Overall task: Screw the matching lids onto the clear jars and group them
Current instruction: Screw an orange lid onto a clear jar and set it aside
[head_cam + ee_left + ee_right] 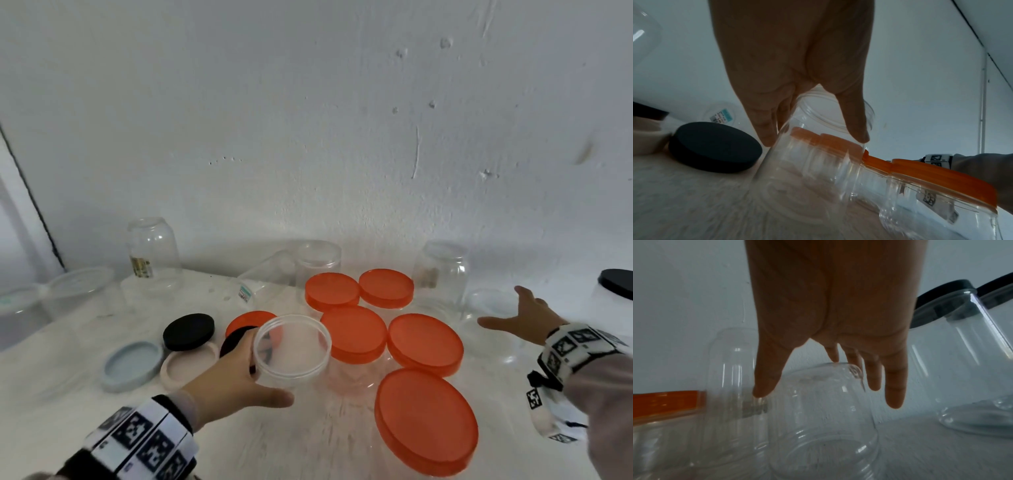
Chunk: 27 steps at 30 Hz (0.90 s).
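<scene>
My left hand [260,370] grips an open clear jar [293,346] on the white table, thumb on its near side and fingers behind; the left wrist view shows the same jar [807,170]. Just right of it stand several clear jars with orange lids [424,342]. A loose orange lid [251,322] lies behind the held jar. My right hand [513,315] is open with fingers spread, over a lidless clear jar [824,410] at the right. Whether it touches that jar I cannot tell.
Loose black [188,330], light blue [133,365] and beige [190,366] lids lie at the left. Lidless clear jars [154,257] [442,270] stand along the wall. Black-lidded jars [953,353] stand at the far right. Clear containers [78,284] sit at the far left.
</scene>
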Each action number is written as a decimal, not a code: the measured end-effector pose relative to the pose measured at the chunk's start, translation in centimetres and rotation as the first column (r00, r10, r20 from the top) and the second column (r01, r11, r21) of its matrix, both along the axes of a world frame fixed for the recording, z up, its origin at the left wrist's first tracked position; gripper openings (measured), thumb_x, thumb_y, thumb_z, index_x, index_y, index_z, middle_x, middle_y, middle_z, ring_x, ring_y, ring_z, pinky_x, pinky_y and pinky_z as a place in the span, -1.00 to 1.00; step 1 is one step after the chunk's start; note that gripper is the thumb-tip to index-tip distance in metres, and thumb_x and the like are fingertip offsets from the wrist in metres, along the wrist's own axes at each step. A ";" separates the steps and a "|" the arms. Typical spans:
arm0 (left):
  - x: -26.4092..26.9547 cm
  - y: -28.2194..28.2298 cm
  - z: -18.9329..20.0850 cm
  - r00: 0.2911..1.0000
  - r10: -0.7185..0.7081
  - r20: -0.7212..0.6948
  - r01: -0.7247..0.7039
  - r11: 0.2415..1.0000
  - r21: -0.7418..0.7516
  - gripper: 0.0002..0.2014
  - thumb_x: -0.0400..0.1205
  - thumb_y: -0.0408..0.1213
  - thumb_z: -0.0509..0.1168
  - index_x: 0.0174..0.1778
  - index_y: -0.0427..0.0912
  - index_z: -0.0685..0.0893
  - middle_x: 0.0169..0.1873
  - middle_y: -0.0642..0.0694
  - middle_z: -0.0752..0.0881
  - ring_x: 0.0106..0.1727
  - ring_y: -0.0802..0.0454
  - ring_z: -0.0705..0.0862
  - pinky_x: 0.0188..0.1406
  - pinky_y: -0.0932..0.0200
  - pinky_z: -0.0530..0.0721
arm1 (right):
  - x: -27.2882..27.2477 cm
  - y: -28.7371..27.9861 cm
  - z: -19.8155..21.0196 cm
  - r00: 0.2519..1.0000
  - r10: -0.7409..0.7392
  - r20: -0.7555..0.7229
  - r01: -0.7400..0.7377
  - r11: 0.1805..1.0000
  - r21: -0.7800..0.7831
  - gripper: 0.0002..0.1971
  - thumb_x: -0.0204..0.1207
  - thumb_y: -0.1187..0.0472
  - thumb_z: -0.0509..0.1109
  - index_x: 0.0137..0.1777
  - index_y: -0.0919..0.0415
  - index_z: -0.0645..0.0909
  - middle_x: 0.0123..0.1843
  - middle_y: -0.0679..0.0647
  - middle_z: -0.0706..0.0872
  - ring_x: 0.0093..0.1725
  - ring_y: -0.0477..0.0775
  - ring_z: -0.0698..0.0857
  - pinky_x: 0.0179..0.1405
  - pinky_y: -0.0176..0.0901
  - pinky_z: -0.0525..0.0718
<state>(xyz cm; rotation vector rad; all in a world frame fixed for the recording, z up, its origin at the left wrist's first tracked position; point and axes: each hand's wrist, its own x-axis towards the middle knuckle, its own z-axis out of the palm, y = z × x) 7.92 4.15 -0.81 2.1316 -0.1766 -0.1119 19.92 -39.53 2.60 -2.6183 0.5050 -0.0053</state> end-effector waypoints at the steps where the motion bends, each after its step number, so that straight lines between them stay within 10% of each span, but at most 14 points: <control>1: 0.3 -0.4 -0.1 1.000 -0.008 -0.020 0.007 1.000 -0.022 0.06 0.05 0.13 0.66 0.44 0.31 0.25 0.34 0.38 0.48 0.38 0.45 0.44 0.29 0.52 0.41 | 0.1 0.0 0.0 1.000 0.006 0.009 -0.006 1.000 0.003 0.13 0.29 -0.05 0.64 0.67 0.26 -0.03 0.58 0.37 0.23 0.48 0.39 0.38 0.39 0.26 0.41; 8: 2.2 -2.5 -0.1 1.000 -0.005 -0.019 0.005 1.000 0.016 0.06 0.07 0.16 0.64 0.48 0.15 0.27 0.29 0.26 0.51 0.32 0.35 0.48 0.33 0.24 0.52 | -0.8 -0.8 1.1 0.993 -0.064 0.101 0.075 0.991 -0.112 0.08 0.16 -0.15 0.68 0.51 0.35 0.18 0.38 0.36 0.27 0.36 0.47 0.37 0.22 0.28 0.47; 13: 3.4 -3.3 -0.3 0.999 0.013 -0.036 -0.012 0.999 0.049 -0.04 0.19 0.07 0.66 0.41 0.20 0.21 0.23 0.35 0.45 0.11 0.39 0.51 -0.06 0.51 0.46 | -2.5 -2.2 2.5 0.971 -0.102 0.215 0.131 0.984 -0.125 0.09 0.04 -0.22 0.70 0.38 0.45 0.29 0.34 0.33 0.24 0.32 0.42 0.33 0.24 0.21 0.42; 20: 4.7 -5.4 0.5 0.997 -0.058 -0.047 0.059 0.998 0.010 -0.15 0.23 -0.01 0.66 0.30 0.25 0.26 0.17 0.31 0.53 0.14 0.45 0.51 -0.10 0.54 0.49 | -4.8 -1.7 4.0 0.928 -0.070 0.367 0.094 0.994 -0.050 0.21 0.05 -0.14 0.72 0.56 0.40 0.14 0.45 0.29 0.23 0.45 0.40 0.25 0.43 0.22 0.30; 27: 6.0 -7.2 0.7 0.995 -0.092 -0.032 0.095 0.988 0.122 0.02 0.34 0.05 0.59 0.59 -0.03 0.10 0.45 0.09 0.42 0.37 0.19 0.40 0.34 0.25 0.38 | -8.6 0.6 5.4 0.855 -0.071 0.513 0.049 0.997 0.055 0.19 0.07 -0.15 0.71 0.62 0.00 0.05 0.41 0.28 0.22 0.44 0.37 0.27 0.42 0.23 0.32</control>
